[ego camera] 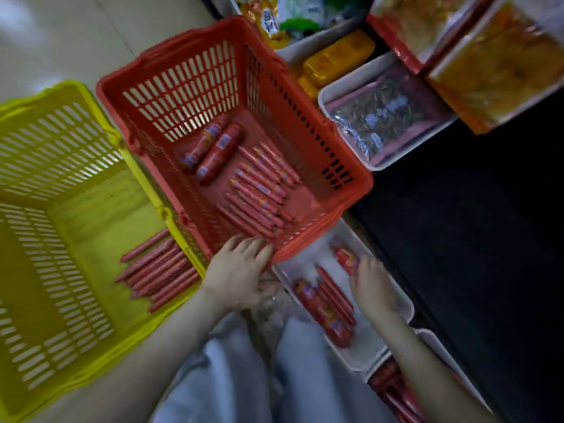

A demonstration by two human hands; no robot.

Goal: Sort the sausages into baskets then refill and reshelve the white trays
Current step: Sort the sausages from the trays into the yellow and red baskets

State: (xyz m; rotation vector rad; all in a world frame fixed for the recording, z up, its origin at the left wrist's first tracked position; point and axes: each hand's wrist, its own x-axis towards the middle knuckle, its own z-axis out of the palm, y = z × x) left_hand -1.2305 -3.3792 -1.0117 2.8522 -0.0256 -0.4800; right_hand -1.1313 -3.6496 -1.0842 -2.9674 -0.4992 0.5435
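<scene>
Down on your right, the white tray [407, 312] holds the sausages [323, 315] left to sort.
Your right hand [372, 285] reaches over a fat sausage [346, 259] there, but blur hides whether it grips yet; your left hand [241, 276] lies spread, fingers [244, 244] straight, on the near rim of the red basket [351, 166]. Expect the film-wrapped sticks to be light, firm and slick: pinch mid-length, not at the tapered ends.

Left hand [241, 277] lies palm-down, fingers spread; right hand [370, 285] reaches forward, fingers blurred.
</scene>
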